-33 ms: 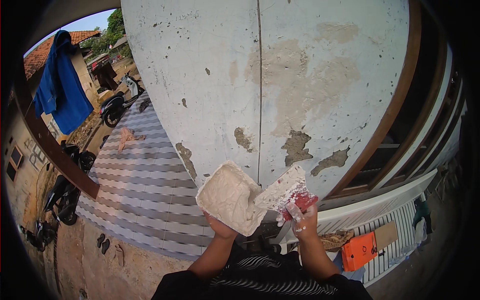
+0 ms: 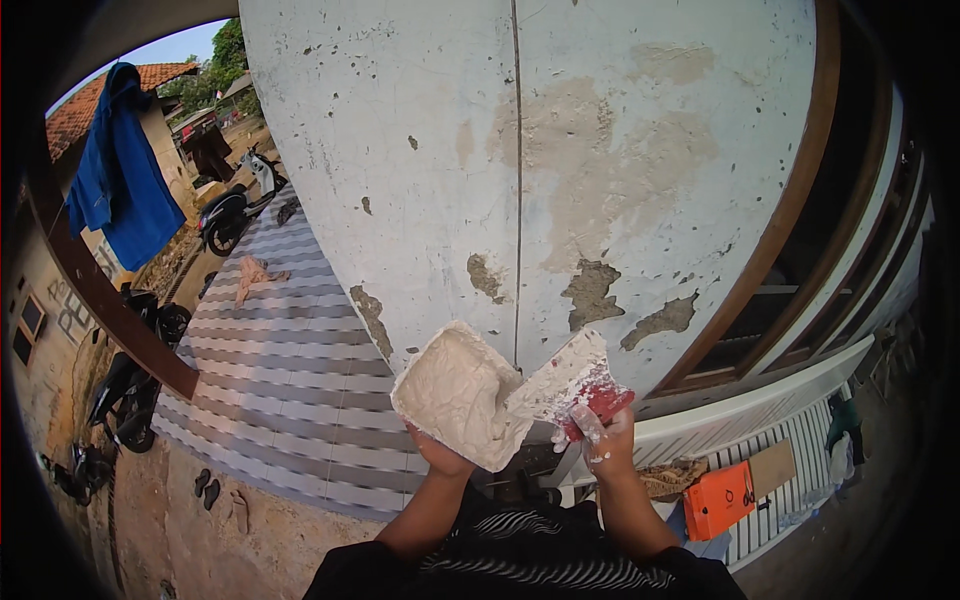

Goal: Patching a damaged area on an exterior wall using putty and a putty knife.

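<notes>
My left hand [image 2: 440, 455] grips a squarish tub [image 2: 404, 402] from below and the side; most of its fingers are hidden beneath. Thick off-white filler [image 2: 455, 385] fills the tub, smeared up to its rim. In my right hand [image 2: 606, 445] is a red putty knife [image 2: 570, 380], with filler caked over its broad blade and part of its handle. The blade's lower left corner meets or overlaps the tub's right rim. White smears coat my right fingers. Ahead stands a pale painted wall [image 2: 430, 180] with beige filled patches [image 2: 570, 170] and bare grey chips [image 2: 593, 292].
A brown-framed window [image 2: 770, 300] borders the wall at right. Below it, a white slatted bench [image 2: 770, 520] holds an orange box [image 2: 718, 500] and cardboard [image 2: 773, 470]. At left are a tiled floor [image 2: 290, 400], a brown post [image 2: 125, 330], hanging blue clothing [image 2: 135, 190], sandals [image 2: 207, 488] and motorbikes [image 2: 235, 210].
</notes>
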The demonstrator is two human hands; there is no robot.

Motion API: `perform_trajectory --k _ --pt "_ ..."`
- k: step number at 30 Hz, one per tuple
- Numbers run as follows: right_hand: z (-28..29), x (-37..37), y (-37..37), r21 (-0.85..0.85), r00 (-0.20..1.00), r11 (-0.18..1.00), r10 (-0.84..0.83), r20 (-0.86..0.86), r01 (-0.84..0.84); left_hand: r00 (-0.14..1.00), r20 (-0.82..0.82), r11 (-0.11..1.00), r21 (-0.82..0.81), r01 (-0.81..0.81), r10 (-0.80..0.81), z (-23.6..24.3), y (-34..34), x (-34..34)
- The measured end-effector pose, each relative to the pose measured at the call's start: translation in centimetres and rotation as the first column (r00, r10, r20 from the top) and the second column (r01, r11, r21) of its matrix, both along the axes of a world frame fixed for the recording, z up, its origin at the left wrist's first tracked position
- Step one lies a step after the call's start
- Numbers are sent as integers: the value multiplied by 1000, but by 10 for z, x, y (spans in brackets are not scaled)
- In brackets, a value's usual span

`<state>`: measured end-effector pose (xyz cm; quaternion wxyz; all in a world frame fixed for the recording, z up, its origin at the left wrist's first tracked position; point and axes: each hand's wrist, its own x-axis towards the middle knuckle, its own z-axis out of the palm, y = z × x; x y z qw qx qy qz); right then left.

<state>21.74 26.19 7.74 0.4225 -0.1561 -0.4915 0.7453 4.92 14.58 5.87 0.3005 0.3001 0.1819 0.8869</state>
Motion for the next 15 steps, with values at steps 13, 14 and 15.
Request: perform_trajectory --k 13,14,15 --pt "9 -7 -6 122 994 992 -55 89 44 994 -44 995 38 -94 95 0 2 -4" --pt "7 -9 -5 204 990 977 -90 111 66 998 -30 996 68 -54 56 0 2 -5" --pt "5 -9 -5 286 984 955 -125 130 84 1000 -16 995 99 -14 16 -1 2 -5"
